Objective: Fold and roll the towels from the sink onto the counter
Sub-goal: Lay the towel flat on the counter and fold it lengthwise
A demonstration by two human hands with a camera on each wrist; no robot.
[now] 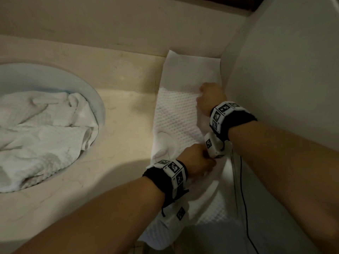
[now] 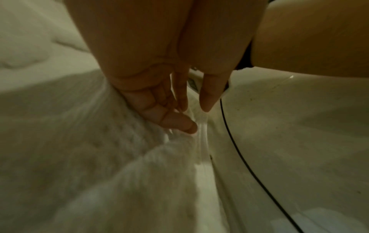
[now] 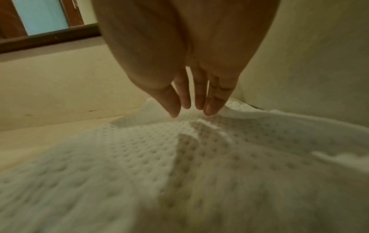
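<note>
A white waffle towel (image 1: pixel 176 114) lies lengthwise on the counter (image 1: pixel 119 143) beside the right wall, its near end hanging over the front edge. My left hand (image 1: pixel 200 160) is on its right edge near the front. In the left wrist view this hand (image 2: pixel 199 119) pinches bunched towel (image 2: pixel 99 141) between thumb and fingers. My right hand (image 1: pixel 209 96) is farther back. Its straight fingers (image 3: pixel 191 114) point down and their tips press on the towel (image 3: pixel 139 157) at a raised fold. More crumpled white towels (image 1: pixel 42 129) lie in the sink (image 1: pixel 100 101) at left.
The right wall (image 1: pixel 275 70) stands right against the towel, and the back wall (image 1: pixel 110 24) closes the counter behind it. A thin black cable (image 1: pixel 242 189) runs down along the wall next to my left hand. Bare counter lies between sink and towel.
</note>
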